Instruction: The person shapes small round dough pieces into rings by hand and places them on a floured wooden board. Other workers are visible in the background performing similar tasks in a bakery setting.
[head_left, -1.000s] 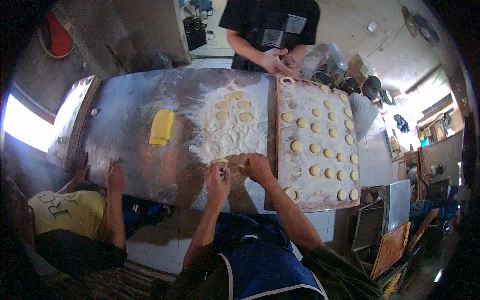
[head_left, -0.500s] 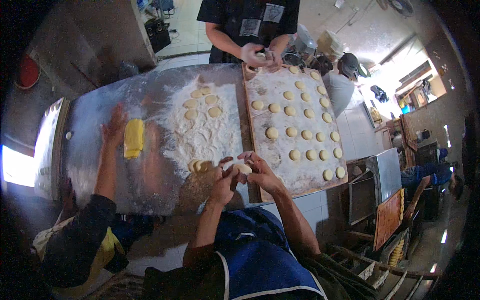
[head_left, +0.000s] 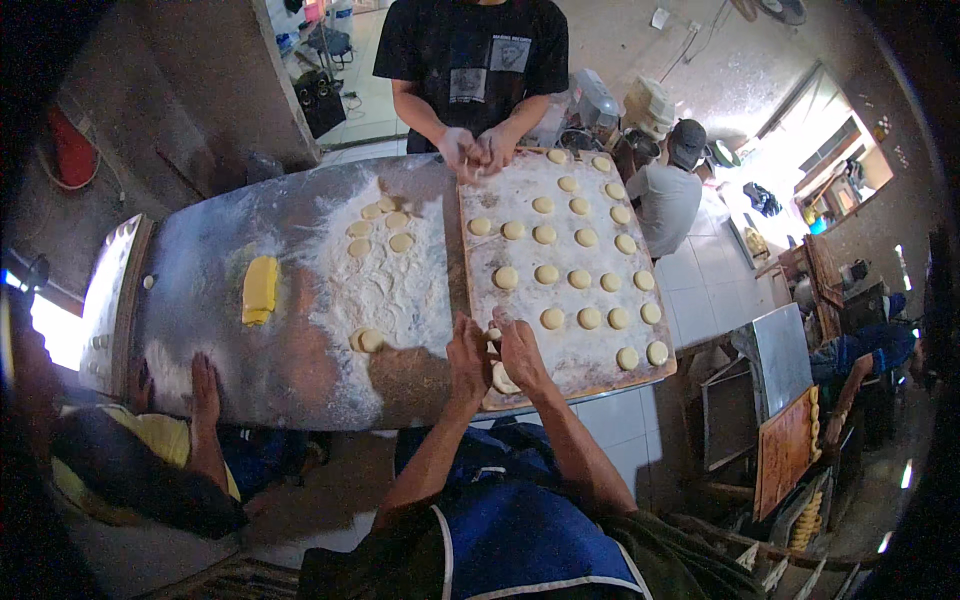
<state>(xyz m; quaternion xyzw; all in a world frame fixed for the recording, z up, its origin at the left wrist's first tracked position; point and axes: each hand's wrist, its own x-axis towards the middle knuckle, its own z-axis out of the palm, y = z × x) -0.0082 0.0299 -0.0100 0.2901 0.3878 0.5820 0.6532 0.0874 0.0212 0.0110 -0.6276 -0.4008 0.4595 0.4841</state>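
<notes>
A dark, flour-dusted tabletop point(head_left: 195, 270) fills the dim room's middle; the fingers of the left hand point(head_left: 468, 352) and right hand point(head_left: 521, 355) pinch a small dough piece point(head_left: 493, 335) between them, its shape partly hidden, as far as one can tell; it shows over the near left corner of a floured board point(head_left: 578, 358), where half a second ago it was just left of the board's edge; pale rounds point(head_left: 588, 318) dot the board; farther left lies a yellow block point(head_left: 260, 289), which a co-worker's hand point(head_left: 205, 388) has since left.
</notes>
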